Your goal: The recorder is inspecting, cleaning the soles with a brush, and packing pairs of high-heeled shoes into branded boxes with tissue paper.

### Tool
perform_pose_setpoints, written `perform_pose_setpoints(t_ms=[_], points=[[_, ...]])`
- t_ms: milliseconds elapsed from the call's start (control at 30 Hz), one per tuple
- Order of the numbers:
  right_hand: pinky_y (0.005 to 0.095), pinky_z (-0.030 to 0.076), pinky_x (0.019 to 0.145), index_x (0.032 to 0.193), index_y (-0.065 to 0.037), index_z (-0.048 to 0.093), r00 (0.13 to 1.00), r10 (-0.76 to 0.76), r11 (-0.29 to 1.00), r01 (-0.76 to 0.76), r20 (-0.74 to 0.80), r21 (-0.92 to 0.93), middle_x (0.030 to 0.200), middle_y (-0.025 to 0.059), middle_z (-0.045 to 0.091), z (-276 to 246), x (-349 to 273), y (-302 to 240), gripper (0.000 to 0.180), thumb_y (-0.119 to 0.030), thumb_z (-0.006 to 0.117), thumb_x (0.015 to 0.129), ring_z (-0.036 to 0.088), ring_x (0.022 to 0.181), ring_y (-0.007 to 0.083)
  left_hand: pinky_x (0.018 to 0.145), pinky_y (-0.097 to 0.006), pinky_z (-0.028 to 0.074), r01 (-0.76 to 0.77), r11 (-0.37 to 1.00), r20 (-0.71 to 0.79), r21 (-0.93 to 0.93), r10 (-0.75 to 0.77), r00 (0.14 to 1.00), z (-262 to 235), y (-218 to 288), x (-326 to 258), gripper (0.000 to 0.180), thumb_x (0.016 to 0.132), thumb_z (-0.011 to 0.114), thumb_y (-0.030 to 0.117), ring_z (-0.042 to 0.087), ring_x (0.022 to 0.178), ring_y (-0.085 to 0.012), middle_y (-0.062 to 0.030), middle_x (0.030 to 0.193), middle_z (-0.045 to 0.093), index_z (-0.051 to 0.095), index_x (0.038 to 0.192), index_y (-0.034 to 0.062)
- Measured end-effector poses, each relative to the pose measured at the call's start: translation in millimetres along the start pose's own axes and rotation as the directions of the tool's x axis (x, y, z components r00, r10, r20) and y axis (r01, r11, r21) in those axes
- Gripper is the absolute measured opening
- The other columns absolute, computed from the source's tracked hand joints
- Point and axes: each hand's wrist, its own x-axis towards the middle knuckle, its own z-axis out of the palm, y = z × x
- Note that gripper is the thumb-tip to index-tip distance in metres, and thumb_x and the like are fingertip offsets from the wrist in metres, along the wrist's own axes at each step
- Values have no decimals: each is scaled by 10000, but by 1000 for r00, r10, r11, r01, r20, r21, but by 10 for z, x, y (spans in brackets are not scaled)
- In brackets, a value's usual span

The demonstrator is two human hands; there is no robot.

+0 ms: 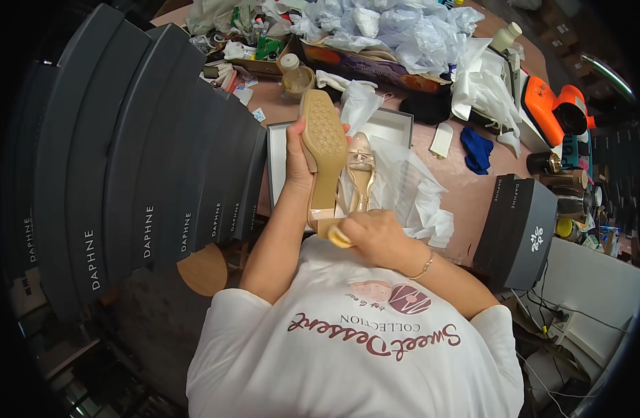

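— What takes up the most room?

— The stack of dark grey shoe boxes (125,160), stood on edge in a long curved row along the person's left. Next comes the pinkish table (473,188) they lean against, crowded at the far end with a heap of crumpled white tissue paper (389,24) and a flat purple box (376,70) under it.

— And on the right?

— One more dark grey box (525,230) stands alone near the table's right edge. Beyond it lies an orange tool (553,108), and a blue cloth (477,150) sits on the table between them and the middle.

— What is straight in front of the person?

— An open white shoe box (396,125) lined with loose tissue. A beige shoe (362,167) lies in it, toe pointing away.

— And the hands?

— The left hand (299,157) is closed around the side of a second beige shoe, the held shoe (325,139), which is up above the open box with its patterned tan sole facing the camera, toe away and heel block toward the person. The right hand (376,233) is curled at the heel end of that shoe, fingers bent over a small yellow object (339,238) pressed against the heel. What that yellow piece is, I cannot tell.

— So the hands are close?

— Apart, but both on the same shoe: left at the forepart, right at the heel. A thin bracelet (424,267) circles the right wrist.

— Anything smaller?

— A round jar (297,78) just past the shoe's toe.
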Motion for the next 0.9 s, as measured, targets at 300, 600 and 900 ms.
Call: perform_pose_setpoints(t_ms=[300, 600, 900], points=[[360, 420, 483, 786, -60, 511, 910, 259, 964, -221, -323, 149, 667, 91, 513, -393, 19, 219, 206, -104, 694, 704, 543, 540, 274, 745, -357, 554, 72, 997, 104, -26, -69, 992, 117, 37, -101, 740, 808, 442, 576, 609, 931, -236, -146, 1212, 534, 445, 1273, 0], [374, 430, 486, 745, -86, 485, 833, 280, 934, -352, -478, -66, 638, 77, 514, -242, 213, 746, 238, -134, 694, 642, 562, 552, 261, 834, -383, 513, 489, 872, 50, 4, -488, 871, 198, -499, -581, 633, 862, 391, 531, 582, 1010, -246, -133, 1196, 540, 449, 1279, 58], [306, 410, 424, 827, -124, 485, 802, 528, 816, -386, -280, 431, 622, 38, 498, -9, 45, 1043, 176, -247, 611, 834, 562, 553, 122, 727, -360, 539, 464, 884, 49, 49, -466, 883, 45, -541, -627, 639, 873, 370, 513, 617, 903, -250, -167, 1166, 548, 428, 1294, 36]])
